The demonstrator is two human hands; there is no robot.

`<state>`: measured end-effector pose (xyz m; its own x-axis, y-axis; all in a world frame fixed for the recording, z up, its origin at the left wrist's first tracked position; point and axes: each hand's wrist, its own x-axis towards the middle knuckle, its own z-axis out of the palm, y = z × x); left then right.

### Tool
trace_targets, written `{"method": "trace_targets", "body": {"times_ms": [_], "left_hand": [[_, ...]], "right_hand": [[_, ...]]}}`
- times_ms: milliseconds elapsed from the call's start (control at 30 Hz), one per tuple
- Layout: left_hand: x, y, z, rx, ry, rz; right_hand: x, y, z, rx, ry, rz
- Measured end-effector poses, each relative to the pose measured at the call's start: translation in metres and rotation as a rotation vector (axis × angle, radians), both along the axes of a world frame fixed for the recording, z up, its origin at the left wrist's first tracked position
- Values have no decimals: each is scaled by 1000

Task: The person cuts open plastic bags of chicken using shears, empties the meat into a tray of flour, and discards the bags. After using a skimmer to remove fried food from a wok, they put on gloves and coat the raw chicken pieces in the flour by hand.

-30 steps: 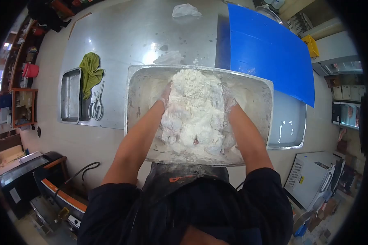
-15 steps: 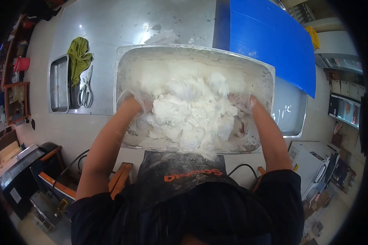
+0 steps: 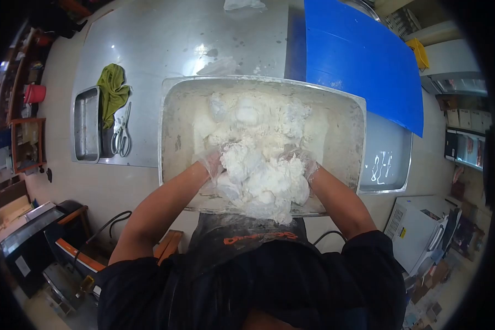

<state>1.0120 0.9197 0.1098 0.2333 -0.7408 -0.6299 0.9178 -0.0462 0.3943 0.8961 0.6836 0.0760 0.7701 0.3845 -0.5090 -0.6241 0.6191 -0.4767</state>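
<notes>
A large metal tub (image 3: 173, 132) holds white flour and several lumpy, flour-coated pieces (image 3: 269, 184); what lies beneath the coating is hidden. My left hand (image 3: 213, 160), in a thin clear plastic glove, cups the left side of the near heap. On the opposite side my right hand (image 3: 301, 158), gloved the same way, is curled around the heap. Flour and pieces cover most of the fingers of both hands. Farther back in the tub rest other coated lumps (image 3: 246, 111), apart from my hands.
Left on the steel table (image 3: 148, 60) are scissors (image 3: 121, 137), a green cloth (image 3: 113, 91) and a small metal tray (image 3: 86, 126). A blue board (image 3: 363, 60) lies at the back right, beside a pan (image 3: 388, 154). Clear plastic (image 3: 217, 66) sits behind the tub.
Both hands have moved inward from the tub's sides, closing around the near heap and gathering it between them. Pieces at the back, blurred before, now lie still. The view has shifted slightly.
</notes>
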Motion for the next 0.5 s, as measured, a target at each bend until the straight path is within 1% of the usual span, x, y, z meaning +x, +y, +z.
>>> {"method": "trace_targets", "body": {"times_ms": [67,100,200,233,267,300,333,367,400,433,467,500], "left_hand": [[4,3,3,-35,-141,-34],[9,3,6,-48,-261,-65],[23,6,17,-68,-798,-213],[26,10,22,-29,-990,-266],[28,13,27,22,-1183,-310],[36,16,58,59,-1191,-316],[38,20,71,73,-1090,-220],[41,23,83,83,-992,-117],[39,28,86,74,-779,83],[40,31,89,65,-564,274],[49,31,89,433,-899,-95],[59,29,87,809,-1222,-466]], "right_hand": [[13,-5,10,-94,-93,48],[18,-9,18,-149,-144,83],[30,-30,55,-356,-302,213],[32,-37,71,-427,-359,258],[32,-43,90,-550,-416,324],[31,-47,108,-735,-468,414],[27,-50,125,-931,-494,497],[26,-52,137,-1035,-492,500],[26,-53,151,-1138,-485,505],[31,-53,170,-1154,-518,367],[37,-52,192,-1169,-555,234],[29,-83,157,-1066,-401,294]]}}
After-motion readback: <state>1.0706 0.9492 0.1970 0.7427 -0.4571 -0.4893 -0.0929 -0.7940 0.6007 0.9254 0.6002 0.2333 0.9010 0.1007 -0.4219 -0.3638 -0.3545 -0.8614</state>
